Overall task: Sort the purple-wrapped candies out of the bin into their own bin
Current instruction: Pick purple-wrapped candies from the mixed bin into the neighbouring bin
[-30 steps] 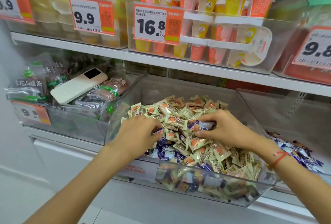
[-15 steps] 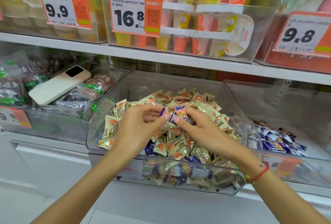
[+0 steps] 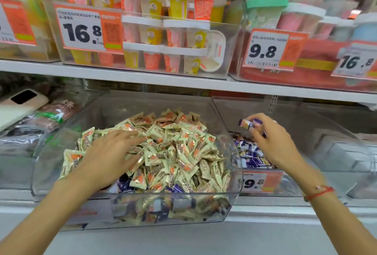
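Note:
A clear plastic bin point(image 3: 237, 181) on the lower shelf holds a heap of cream-and-orange wrapped candies point(image 3: 175, 148), with a few purple-wrapped candies point(image 3: 124, 183) showing near its front. My left hand point(image 3: 110, 152) lies flat on the heap's left side, fingers spread. My right hand point(image 3: 269, 138) is raised over the neighbouring clear bin point(image 3: 306, 118) on the right and pinches purple-wrapped candies point(image 3: 247, 123) in its fingertips. A pile of purple candies point(image 3: 252, 153) lies in that right bin below the hand.
A white phone point(image 3: 18, 105) rests on dark snack packs point(image 3: 47, 116) in the left bin. Above, a white shelf point(image 3: 183, 83) carries bins of jelly cups point(image 3: 167, 36) with orange price tags point(image 3: 89, 28). A red string bracelet point(image 3: 319, 192) circles my right wrist.
My right hand has carried purple candies from the middle bin rightward over the purple bin. My left hand let go and dropped flat onto the candy heap. The view shifted right.

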